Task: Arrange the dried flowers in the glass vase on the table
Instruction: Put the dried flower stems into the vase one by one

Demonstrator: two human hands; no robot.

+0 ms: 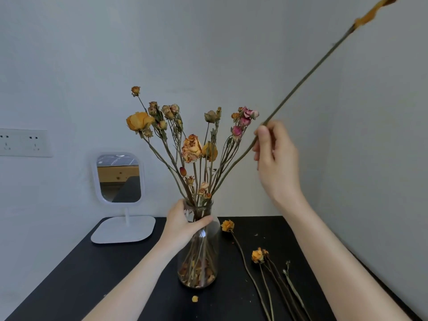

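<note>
A clear glass vase point(203, 262) stands on the black table point(92, 281), holding several dried orange, beige and pink roses point(192, 148). My left hand point(183, 224) grips the vase's neck. My right hand point(275, 156) is raised to the right of the bouquet and pinches a long dried stem point(308, 74). That stem slants up to an orange bloom point(370, 16) at the top right corner, and its lower end reaches down into the vase mouth. Loose dried flowers point(257, 256) lie on the table to the right of the vase.
A small white stand mirror point(119, 179) sits at the table's back left. A wall socket plate point(23, 142) is on the left wall. A fallen orange petal point(195, 298) lies in front of the vase. The wall is close behind and to the right.
</note>
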